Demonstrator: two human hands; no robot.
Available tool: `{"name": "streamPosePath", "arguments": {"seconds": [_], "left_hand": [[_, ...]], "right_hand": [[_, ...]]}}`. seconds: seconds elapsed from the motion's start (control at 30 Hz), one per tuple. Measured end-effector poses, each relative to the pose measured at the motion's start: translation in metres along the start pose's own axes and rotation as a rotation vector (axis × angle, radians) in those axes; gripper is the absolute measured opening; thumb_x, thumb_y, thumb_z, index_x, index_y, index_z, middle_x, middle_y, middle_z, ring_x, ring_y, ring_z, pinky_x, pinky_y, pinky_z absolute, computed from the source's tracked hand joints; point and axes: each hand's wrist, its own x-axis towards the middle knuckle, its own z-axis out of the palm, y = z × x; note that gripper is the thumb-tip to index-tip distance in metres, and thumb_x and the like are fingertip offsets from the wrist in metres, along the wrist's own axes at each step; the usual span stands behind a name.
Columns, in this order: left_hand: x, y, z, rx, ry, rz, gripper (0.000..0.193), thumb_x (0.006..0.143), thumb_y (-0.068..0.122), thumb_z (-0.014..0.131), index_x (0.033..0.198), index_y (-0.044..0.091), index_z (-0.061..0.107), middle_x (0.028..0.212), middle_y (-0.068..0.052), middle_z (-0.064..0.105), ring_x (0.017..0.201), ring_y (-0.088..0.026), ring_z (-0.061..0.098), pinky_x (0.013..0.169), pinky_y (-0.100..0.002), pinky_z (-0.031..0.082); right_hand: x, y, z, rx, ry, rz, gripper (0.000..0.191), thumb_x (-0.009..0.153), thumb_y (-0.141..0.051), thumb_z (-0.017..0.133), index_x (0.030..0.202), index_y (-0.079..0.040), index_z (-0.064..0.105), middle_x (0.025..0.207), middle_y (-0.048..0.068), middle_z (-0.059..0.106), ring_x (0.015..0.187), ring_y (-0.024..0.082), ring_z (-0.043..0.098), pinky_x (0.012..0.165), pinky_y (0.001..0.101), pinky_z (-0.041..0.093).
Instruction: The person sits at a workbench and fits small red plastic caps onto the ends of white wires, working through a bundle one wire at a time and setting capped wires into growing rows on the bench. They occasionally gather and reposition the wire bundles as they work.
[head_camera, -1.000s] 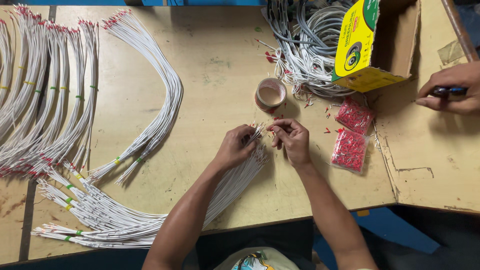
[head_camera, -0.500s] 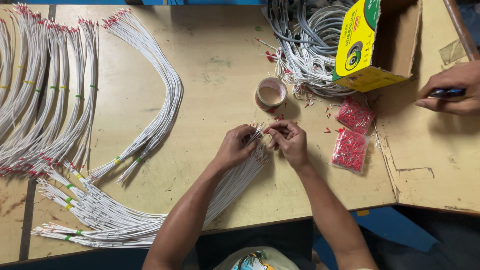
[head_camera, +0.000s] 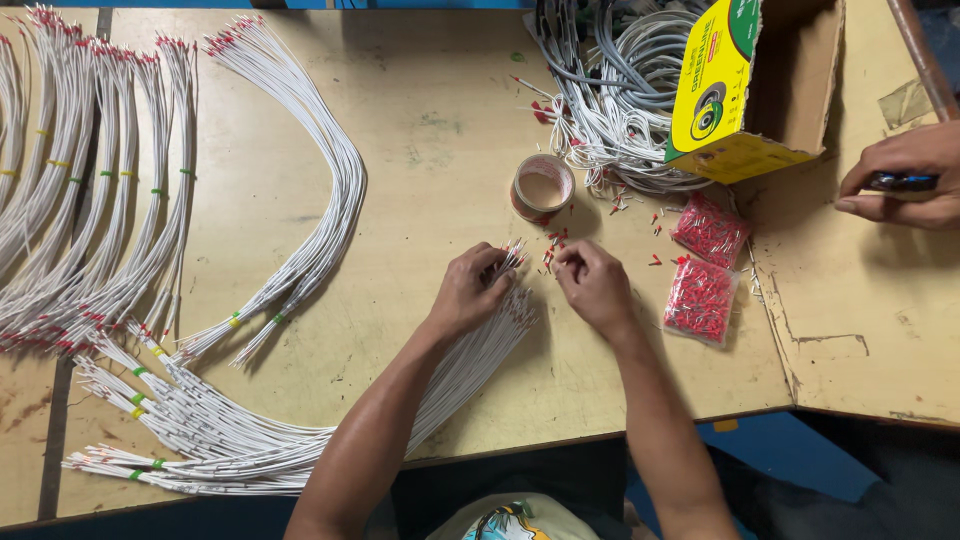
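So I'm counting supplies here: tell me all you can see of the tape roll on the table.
The tape roll is a small ring with a brown cardboard-like core and a thin, pale wound layer edged in red. It lies flat on the wooden table, hollow centre facing up, showing table through it. It sits just left of the tangle of white wires, above both hands, with loose red bits scattered near its right side. No hand touches it.

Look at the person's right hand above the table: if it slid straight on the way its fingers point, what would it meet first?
The right hand points left, toward the left hand. It would probably first meet the red-tipped ends of the white wire bundle that the left hand holds, though their relative height is unclear.
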Motion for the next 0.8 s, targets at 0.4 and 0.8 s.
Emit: {"name": "streamPosePath", "arguments": {"seconds": [0.4,0.8], "left_hand": [[0.0,0.001,0.003,-0.03,0.017,-0.026,0.027,0.088,0.019,0.073,0.108,0.001,0.071,0.096,-0.015,0.072,0.081,-0.025,0.071,0.075,-0.037,0.057],[0.001,-0.008,0.005,-0.05,0.015,-0.054,0.029,0.087,0.018,0.072,0.111,0.001,0.071,0.096,-0.015,0.074,0.083,-0.023,0.073,0.075,-0.036,0.058]], "right_hand": [[0.005,-0.005,0.017,-0.368,0.019,-0.049,0.015,0.09,-0.02,0.072,0.086,-0.01,0.061,0.072,0.009,0.065,0.068,0.03,0.067,0.064,0.0452,0.052],[0.003,0.027,0.024,0.54,-0.034,0.114,0.007,0.095,-0.007,0.068,0.095,-0.007,0.061,0.078,0.001,0.069,0.057,0.007,0.057,0.049,0.025,0.046]]}}
